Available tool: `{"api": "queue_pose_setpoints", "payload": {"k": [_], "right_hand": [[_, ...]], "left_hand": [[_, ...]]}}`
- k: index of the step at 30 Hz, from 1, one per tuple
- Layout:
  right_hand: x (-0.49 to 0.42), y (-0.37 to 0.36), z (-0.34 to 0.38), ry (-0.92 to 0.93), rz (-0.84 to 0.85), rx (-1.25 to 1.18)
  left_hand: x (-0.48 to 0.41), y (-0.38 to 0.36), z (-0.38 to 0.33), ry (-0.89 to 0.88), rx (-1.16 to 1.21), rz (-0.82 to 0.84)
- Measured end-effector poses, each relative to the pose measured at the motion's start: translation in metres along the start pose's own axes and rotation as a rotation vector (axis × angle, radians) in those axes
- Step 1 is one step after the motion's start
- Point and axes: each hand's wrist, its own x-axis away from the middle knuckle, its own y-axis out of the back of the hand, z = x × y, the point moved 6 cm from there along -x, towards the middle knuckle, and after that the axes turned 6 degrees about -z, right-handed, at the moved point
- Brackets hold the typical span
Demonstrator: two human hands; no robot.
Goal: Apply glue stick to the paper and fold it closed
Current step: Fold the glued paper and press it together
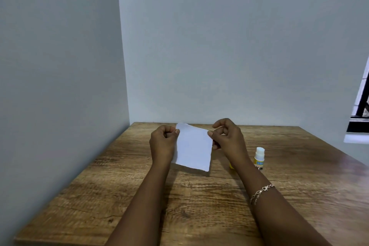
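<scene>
A small white sheet of paper (193, 147) is held up above the wooden table (119, 195), tilted with its lower edge near the tabletop. My left hand (162, 142) pinches its upper left corner. My right hand (227, 136) pinches the upper right corner, thumb and forefinger on the edge. An uncapped glue stick (259, 159) stands upright on the table to the right of my right wrist, white tip up, yellow label. A yellow piece, probably its cap (231, 166), shows just behind my right forearm, mostly hidden.
Grey walls close in on the left and at the back of the table. A window frame (359, 118) shows at the right edge. A bracelet (260, 192) sits on my right wrist.
</scene>
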Motion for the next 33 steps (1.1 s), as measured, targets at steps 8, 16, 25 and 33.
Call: {"api": "queue_pose_setpoints", "payload": {"k": [8,16,25,33], "right_hand": [[0.008,-0.024,-0.014,0.025,0.164,0.317],[0.012,-0.036,-0.035,0.003,0.297,0.630],[0.017,-0.053,-0.050,0.068,0.512,1.032],[0.032,-0.058,-0.049,0.249,0.584,1.403]], "left_hand": [[0.007,-0.003,0.000,-0.089,-0.289,-0.042],[0.010,-0.023,0.025,-0.147,-0.705,0.264],[0.008,-0.027,0.039,-0.148,-1.074,0.399],[0.013,-0.036,0.052,-0.269,-1.419,0.545]]}}
